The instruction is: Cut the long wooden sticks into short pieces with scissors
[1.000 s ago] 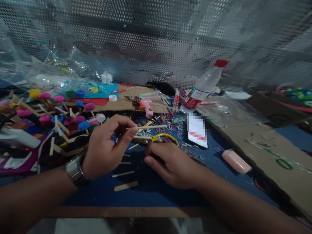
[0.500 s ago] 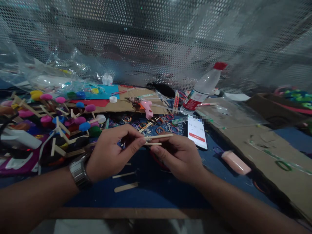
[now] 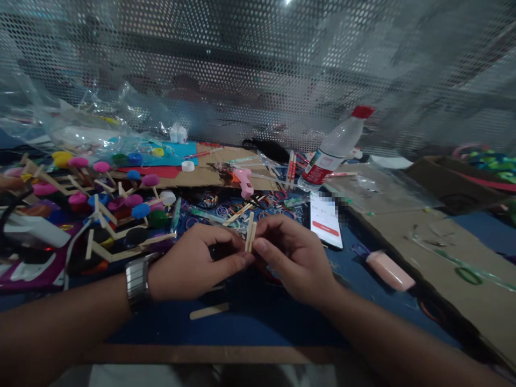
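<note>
Pinched between my two hands, over the blue table [image 3: 266, 328], are wooden craft sticks [image 3: 250, 232] set close together and pointing away from me. My left hand [image 3: 201, 260] grips them at the near end with thumb and fingers. From the other side my right hand [image 3: 296, 258] holds them, its fingers curled and thumb pressed in. Whether the sticks are joined is hidden by the fingertips. A loose craft stick [image 3: 209, 311] lies flat below my left hand. Rubber bands [image 3: 237, 207] are scattered just beyond my hands.
At the left sits a pile of stick constructions with coloured bottle caps [image 3: 141, 210]. A pink glue gun [image 3: 244, 183] rests on cardboard [image 3: 205, 171] ahead. To the right are a lit phone [image 3: 325, 220], a red-capped bottle [image 3: 336, 148] and a peach-coloured object [image 3: 390, 270].
The held sticks have turned from lying crosswise to pointing away from me. My hands have shifted slightly, and the left now covers part of the loose sticks below.
</note>
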`<state>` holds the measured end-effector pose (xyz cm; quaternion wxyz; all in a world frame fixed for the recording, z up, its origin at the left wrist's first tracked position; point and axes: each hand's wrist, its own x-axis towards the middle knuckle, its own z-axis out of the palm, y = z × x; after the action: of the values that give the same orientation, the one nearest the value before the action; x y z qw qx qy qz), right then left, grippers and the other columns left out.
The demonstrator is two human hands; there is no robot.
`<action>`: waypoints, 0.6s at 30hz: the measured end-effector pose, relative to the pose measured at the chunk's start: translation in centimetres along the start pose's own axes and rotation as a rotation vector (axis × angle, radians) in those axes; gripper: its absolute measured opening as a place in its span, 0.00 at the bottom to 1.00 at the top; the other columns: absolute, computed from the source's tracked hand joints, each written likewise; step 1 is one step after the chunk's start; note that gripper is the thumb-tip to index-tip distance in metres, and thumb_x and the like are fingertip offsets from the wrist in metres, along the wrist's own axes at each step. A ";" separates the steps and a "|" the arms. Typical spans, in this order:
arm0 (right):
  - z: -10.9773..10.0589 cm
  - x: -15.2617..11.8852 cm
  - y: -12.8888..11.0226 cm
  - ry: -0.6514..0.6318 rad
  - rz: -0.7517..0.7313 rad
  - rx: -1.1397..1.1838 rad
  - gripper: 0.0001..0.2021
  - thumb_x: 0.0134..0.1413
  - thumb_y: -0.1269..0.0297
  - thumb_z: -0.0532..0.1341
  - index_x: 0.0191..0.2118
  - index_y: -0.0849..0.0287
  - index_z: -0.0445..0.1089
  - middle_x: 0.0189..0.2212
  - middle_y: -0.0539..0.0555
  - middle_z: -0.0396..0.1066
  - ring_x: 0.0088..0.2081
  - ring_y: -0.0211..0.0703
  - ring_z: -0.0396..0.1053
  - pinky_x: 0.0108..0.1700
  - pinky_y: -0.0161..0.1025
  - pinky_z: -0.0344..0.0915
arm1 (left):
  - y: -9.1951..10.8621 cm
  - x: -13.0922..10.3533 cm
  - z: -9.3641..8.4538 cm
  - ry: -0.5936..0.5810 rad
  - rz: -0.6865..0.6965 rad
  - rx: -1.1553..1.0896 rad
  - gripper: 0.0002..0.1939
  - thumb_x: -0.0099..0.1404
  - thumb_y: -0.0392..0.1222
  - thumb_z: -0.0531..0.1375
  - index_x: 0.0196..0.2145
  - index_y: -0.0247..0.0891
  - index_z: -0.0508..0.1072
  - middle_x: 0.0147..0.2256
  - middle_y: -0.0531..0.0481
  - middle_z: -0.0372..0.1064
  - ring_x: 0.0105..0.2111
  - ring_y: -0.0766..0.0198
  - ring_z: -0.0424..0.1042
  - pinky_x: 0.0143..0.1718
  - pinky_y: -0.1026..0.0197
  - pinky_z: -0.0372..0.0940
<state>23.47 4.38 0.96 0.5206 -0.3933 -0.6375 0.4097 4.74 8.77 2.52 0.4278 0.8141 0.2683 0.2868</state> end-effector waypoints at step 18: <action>-0.4 -0.2 0.7 -0.044 -0.147 -0.255 0.30 0.53 0.63 0.70 0.61 0.52 0.62 0.45 0.56 0.68 0.29 0.36 0.69 0.32 0.39 0.71 | 0.0 0.8 -0.9 -0.109 -0.309 -0.380 0.14 0.61 0.44 0.63 0.23 0.34 0.71 0.23 0.56 0.64 0.25 0.71 0.60 0.28 0.67 0.57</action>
<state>23.99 4.47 0.33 0.4810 -0.3992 -0.7228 0.2947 4.63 9.78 3.16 0.6258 0.6827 0.3073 0.2187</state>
